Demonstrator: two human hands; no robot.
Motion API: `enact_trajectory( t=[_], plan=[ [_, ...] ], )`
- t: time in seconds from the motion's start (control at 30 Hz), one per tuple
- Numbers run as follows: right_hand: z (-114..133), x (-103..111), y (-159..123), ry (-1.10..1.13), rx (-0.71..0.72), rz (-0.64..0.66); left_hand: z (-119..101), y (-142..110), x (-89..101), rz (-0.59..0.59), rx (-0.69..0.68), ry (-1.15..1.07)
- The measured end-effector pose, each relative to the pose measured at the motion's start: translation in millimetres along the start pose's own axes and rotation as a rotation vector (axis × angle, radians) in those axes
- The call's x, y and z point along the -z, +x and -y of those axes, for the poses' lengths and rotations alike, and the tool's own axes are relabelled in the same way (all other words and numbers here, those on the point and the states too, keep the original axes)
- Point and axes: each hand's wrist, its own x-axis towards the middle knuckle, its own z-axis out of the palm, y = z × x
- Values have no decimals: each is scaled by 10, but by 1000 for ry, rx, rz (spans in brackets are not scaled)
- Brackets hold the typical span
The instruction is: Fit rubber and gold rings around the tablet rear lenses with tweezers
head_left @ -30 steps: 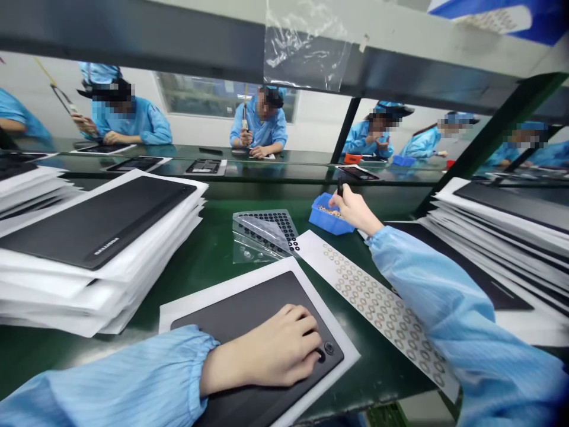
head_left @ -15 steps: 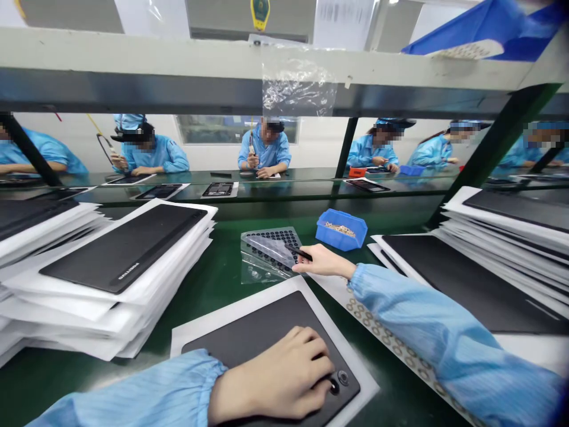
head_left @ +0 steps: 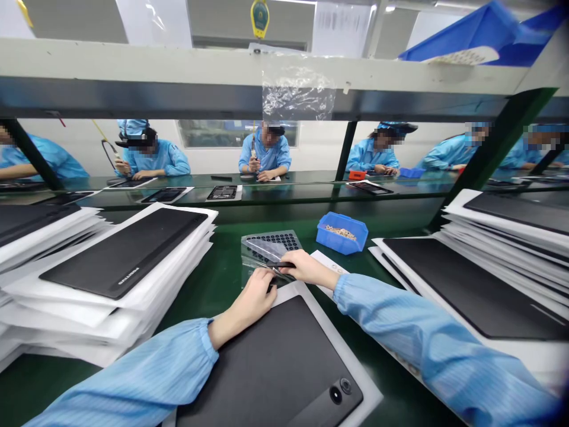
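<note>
1. lying nearest the person, a dark panel [head_left: 275, 362] rests flat on a white sheet [head_left: 372, 396] on the green worktop [head_left: 195, 284]; two round fittings [head_left: 335, 395] sit side by side near its right corner.

2. just past the middle of that panel, the left hand [head_left: 246, 301] reaches forward out of a blue sleeve, fingers bent and bunched together; from here i can't tell whether the tips are pinching anything.

3. the right hand [head_left: 310, 268] comes in from the other side, its fingers closed around a slim black tool [head_left: 281, 265], whose end points toward the left hand's fingertips. the two hands are very near each other.

4. a white strip with rings [head_left: 329, 261] runs out from under the right sleeve, most of it covered.

5. on the left stands a tall pile of white sheets [head_left: 133, 332], another dark panel [head_left: 128, 252] on top; on the right, a dark panel [head_left: 471, 284] lies beside a second stack [head_left: 520, 249].

6. right at the hands, partly behind them, is a sheet of black rings [head_left: 287, 238], with clear film [head_left: 255, 252] folded over part of it.

7. a bit farther, a blue tray [head_left: 338, 242] holds small tan pieces [head_left: 340, 231].

8. overhead, a clear plastic bag [head_left: 297, 89] hangs from a shelf [head_left: 178, 59].

9. across the way, a person in blue [head_left: 271, 155] bends forward, gripping an upright tool [head_left: 253, 148].
</note>
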Motion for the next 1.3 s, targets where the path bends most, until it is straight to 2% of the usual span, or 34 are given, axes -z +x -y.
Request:
enact_trajectory(
  t=[0.2, 0.53, 0.63, 0.73, 0.83, 0.97, 1.07, 1.13, 1.2, 1.3],
  plan=[
    [-149, -32, 46, 41, 26, 25, -2, -32, -45, 19, 9, 10],
    [-200, -97, 42, 20, 62, 10, 3, -27, -53, 31, 15, 52],
    [-169, -42, 77, -4, 66, -1, 10, -18, -68, 23, -2, 72],
    [-31, 95, 29, 9, 41, -19, 47, -12, -69, 25, -15, 85],
    [184, 284, -245, 71, -26, -29, 86, -2, -45, 30, -32, 76],
    [499, 430, -942, 260, -249, -37, -46, 8, 11, -6, -67, 37],
    [691, 340, -1470, 509, -491, 34, -374, -85, 67, -9, -164, -26],
    [755, 221, -1704, 646, -620, 60, -631, -193, 95, 62, -252, -112],
    [773, 110, -1819, 715, -696, 49, -828, -294, 102, 175, -306, -195],
    [771, 16, -1839, 740, -738, -2, -937, -369, 85, 271, -299, -240]
  ],
)
